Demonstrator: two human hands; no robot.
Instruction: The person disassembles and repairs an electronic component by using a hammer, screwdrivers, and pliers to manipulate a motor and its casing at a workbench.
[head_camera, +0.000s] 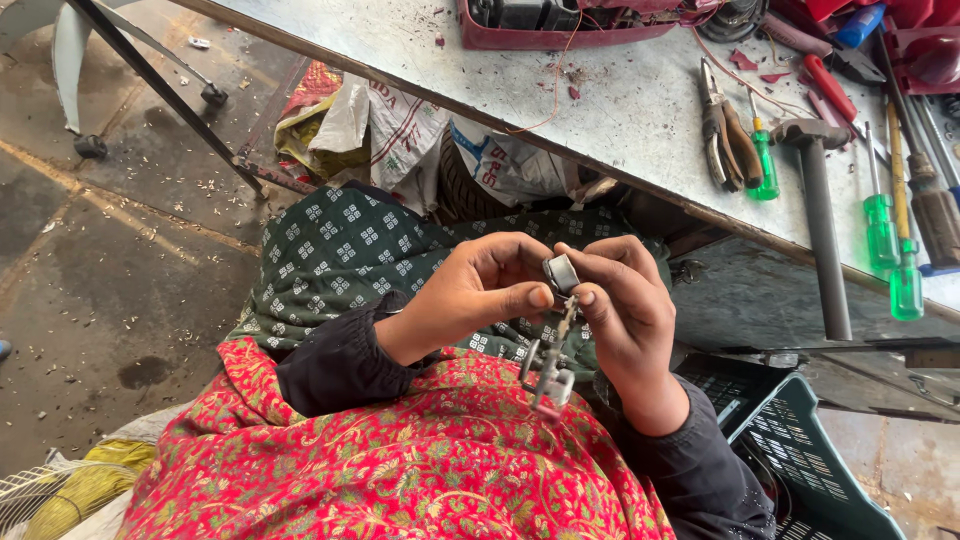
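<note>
Head view: at frame centre, both hands pinch one small metal part (556, 330). Its long axis hangs nearly vertical, top end clamped between left hand (478, 292) thumb and right hand (622, 305) fingers (583, 298), lower end dangling free above the lap.

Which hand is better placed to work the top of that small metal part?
Probably the right hand: its fingertips pinch the part's top, while the left hand only steadies it.
</note>
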